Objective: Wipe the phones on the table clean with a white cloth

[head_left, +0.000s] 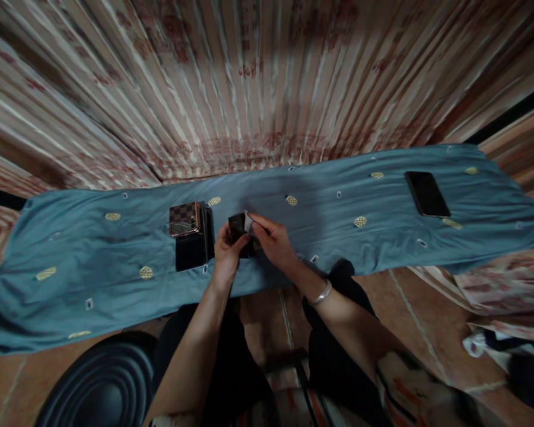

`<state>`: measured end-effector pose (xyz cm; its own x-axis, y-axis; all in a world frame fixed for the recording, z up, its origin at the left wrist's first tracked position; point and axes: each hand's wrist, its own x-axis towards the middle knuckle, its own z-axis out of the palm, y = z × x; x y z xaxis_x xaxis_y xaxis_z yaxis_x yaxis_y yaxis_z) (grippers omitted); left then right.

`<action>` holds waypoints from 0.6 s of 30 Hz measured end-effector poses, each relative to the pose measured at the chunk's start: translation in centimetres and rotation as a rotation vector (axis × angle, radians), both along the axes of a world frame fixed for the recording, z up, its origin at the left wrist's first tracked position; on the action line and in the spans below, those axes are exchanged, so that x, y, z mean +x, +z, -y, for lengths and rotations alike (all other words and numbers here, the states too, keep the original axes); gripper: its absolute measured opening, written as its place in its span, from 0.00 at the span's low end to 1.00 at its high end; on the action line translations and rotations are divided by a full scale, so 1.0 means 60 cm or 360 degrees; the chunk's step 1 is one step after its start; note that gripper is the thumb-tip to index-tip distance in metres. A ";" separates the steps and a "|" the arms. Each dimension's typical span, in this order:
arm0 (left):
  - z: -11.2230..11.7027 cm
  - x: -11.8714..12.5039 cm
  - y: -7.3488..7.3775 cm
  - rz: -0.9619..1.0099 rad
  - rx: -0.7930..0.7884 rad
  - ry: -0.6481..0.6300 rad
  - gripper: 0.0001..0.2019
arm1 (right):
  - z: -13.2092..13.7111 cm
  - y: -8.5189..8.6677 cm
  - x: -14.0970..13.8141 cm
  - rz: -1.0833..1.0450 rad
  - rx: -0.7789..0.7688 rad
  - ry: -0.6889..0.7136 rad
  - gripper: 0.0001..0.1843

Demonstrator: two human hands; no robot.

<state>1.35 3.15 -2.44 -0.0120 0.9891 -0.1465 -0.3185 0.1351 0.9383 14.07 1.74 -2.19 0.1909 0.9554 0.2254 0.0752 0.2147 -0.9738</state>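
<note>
Near the middle of the cloth-covered table, my left hand (226,256) is wrapped round a dark, flat object that looks like a phone (237,223). My right hand (273,242) pinches a small pale piece, like a cloth or tissue (248,222), against the upper right edge of that phone. Its exact kind is too small to tell. To the left of my hands lies a stack of phones: a checkered one (184,219) on top, with dark ones (190,254) under and beside it. My fingers hide much of the held phone.
The blue tablecloth (329,237) has a yellow pineapple print. Another dark phone (427,194) lies far right. A pleated curtain (267,101) hangs behind the table. A round black stool (100,385) stands at lower left; dark and white fabric (493,347) is at lower right.
</note>
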 end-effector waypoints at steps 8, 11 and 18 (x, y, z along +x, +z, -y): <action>-0.003 -0.008 0.005 -0.0443 0.0150 -0.0017 0.27 | -0.002 0.005 0.009 0.0130 -0.0014 -0.0030 0.18; -0.003 -0.012 0.008 -0.0560 0.0178 -0.0022 0.27 | 0.003 0.009 0.010 0.0199 -0.0011 -0.0049 0.17; 0.007 -0.009 0.017 -0.0560 0.0165 -0.0224 0.31 | -0.007 0.007 0.015 -0.0019 -0.0092 0.0020 0.15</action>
